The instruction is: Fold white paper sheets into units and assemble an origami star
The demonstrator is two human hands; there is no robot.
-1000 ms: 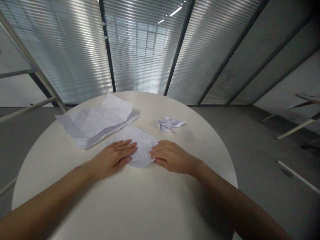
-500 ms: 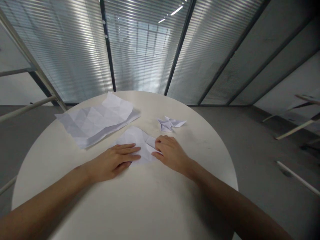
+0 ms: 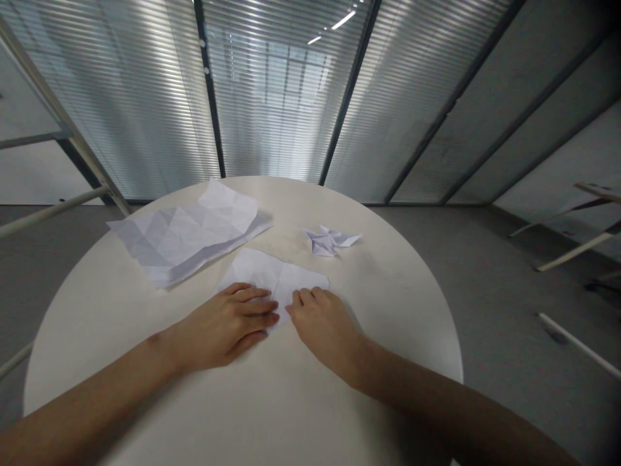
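Observation:
A small folded sheet of white paper (image 3: 257, 266) lies flat on the round white table (image 3: 272, 401), with a crease running down its middle. My left hand (image 3: 242, 320) rests on the paper's near left part, palm down, fingers stretched out to the right. On the near right part lies my right hand (image 3: 323, 320), its fingers curled and pressed down on the paper. Whether those fingers pinch an edge or only press is hidden from me. The two hands' fingertips are close together near the middle crease.
A larger creased paper sheet (image 3: 194, 230), apparently layered, covers the table's back left. To the right behind the hands sits a small folded paper figure (image 3: 330, 241). Beyond the table stand glass panels with blinds (image 3: 272, 97).
My right hand has moved nearer and slightly left, and the right flap of paper now lies spread flat. My left hand has slid a little nearer along the sheet.

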